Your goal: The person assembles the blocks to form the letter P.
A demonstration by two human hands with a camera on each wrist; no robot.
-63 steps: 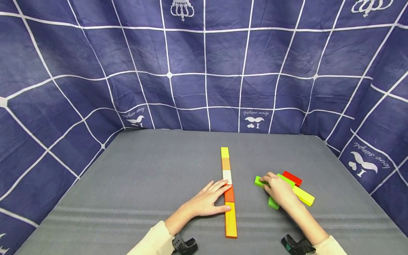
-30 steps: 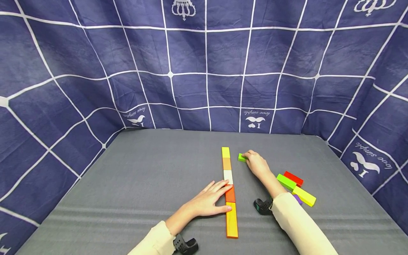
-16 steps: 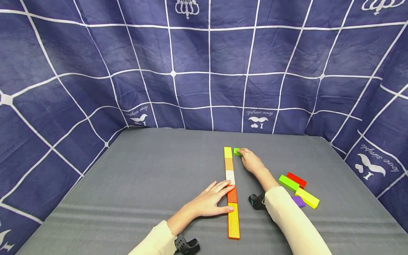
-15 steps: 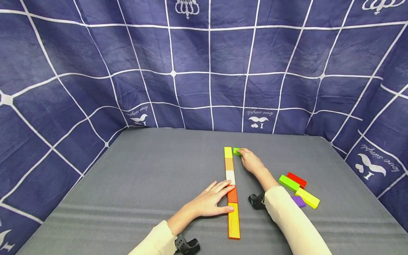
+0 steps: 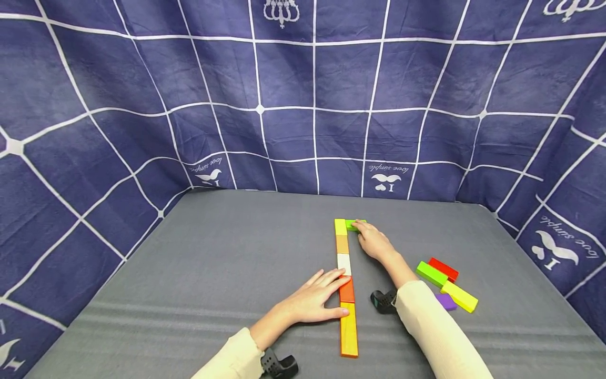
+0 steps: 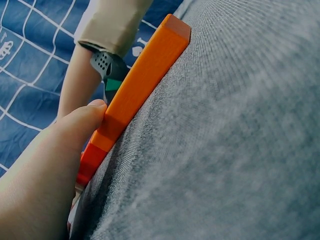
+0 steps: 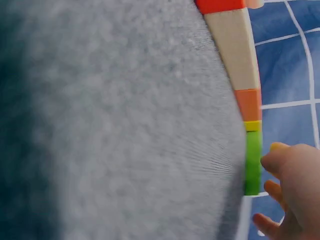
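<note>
In the head view, my left hand (image 5: pixel 312 300) lies with spread fingers on the row of blocks. Its fingertips rest by the white block (image 5: pixel 344 263) and the red-orange block (image 5: pixel 346 290), its thumb on the long orange-yellow block (image 5: pixel 349 334). Beyond the white one, a tan block (image 5: pixel 342 244) and a yellow block (image 5: pixel 340 226) continue the line. A green block (image 5: pixel 349 225) sits crosswise against the yellow one's right side, forming a corner. My right hand (image 5: pixel 376 243) is at this green block (image 7: pixel 253 162), fingertips on its near side, fingers loosely apart in the right wrist view.
To the right lie another green block (image 5: pixel 432 273), a red block (image 5: pixel 444 268), a yellow block (image 5: pixel 459 296) and a purple block (image 5: pixel 445 301), partly behind the right sleeve (image 5: pixel 433 321). A blue gridded curtain (image 5: pixel 293 131) borders the grey table (image 5: pixel 227 252).
My right hand has brought the green block from the right-hand group to the row's far end, closing the gap to the yellow block, and its fingers have loosened. The left hand has stayed put.
</note>
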